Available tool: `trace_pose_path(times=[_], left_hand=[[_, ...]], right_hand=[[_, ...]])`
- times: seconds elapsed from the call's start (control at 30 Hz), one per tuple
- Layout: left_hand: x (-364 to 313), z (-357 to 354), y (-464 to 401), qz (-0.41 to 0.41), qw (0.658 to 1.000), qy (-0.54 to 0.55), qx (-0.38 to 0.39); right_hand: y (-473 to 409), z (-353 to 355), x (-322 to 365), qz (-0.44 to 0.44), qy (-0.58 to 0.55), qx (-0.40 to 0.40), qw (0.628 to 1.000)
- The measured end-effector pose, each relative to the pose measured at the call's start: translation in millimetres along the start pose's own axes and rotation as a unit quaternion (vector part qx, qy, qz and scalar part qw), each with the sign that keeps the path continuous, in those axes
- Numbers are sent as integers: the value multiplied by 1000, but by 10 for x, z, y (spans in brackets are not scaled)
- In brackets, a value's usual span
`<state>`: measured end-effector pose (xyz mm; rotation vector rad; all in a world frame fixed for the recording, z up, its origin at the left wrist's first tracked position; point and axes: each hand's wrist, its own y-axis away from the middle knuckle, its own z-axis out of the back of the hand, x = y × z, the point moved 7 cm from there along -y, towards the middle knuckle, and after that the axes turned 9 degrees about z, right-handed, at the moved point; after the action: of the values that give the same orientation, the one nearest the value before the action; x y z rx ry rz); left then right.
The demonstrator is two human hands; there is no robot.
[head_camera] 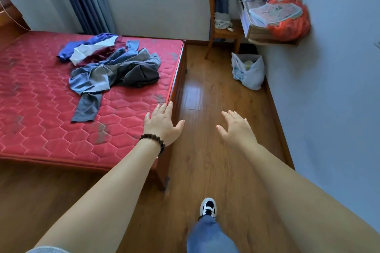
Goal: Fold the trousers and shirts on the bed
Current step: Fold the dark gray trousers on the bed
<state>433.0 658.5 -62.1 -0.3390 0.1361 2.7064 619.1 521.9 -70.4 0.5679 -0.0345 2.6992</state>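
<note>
A rumpled heap of clothes lies on the red quilted mattress (41, 109) near its right edge. Grey-blue trousers (92, 80) trail one leg toward me, a dark grey garment (139, 74) sits beside them, and a blue, white and maroon shirt (90, 47) lies behind. My left hand (162, 123), with a bead bracelet on the wrist, hovers open over the mattress's near right corner. Over the wooden floor to the right of the bed, my right hand (238, 127) is stretched out open. Neither hand touches the clothes.
A wooden chair (222, 31) stands by the far wall. A wall shelf (271, 37) carries books, an orange bag and bottles. A white bag (246, 70) sits on the floor below it. My foot (208, 207) is on the floor strip between bed and right wall.
</note>
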Motion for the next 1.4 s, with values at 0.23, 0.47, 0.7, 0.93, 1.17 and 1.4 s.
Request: trace_pose_path(times=[0.23,0.47,0.7,0.93,1.17,1.4], left_hand=[[-618,161,-1700,37,999,5,-11],[-780,34,-3057,66,998,-3,-8],[-595,-131,-4502,103,994,9,-19],[-206,33,-6428,177,983,46,-33],[267,188,-7437,239,968,55,-42],[838,199,-7690,327,941,51,-67]], right_hand=[[-1734,608,-618,9,4,-5,1000],[-3217,736,-910,31,3,-4,1000],[-4969,570,-971,65,20,-14,998],[-7266,630,-562,146,48,23,988],[-8642,648,18,211,37,43,976],[-9518,324,703,298,37,83,950]])
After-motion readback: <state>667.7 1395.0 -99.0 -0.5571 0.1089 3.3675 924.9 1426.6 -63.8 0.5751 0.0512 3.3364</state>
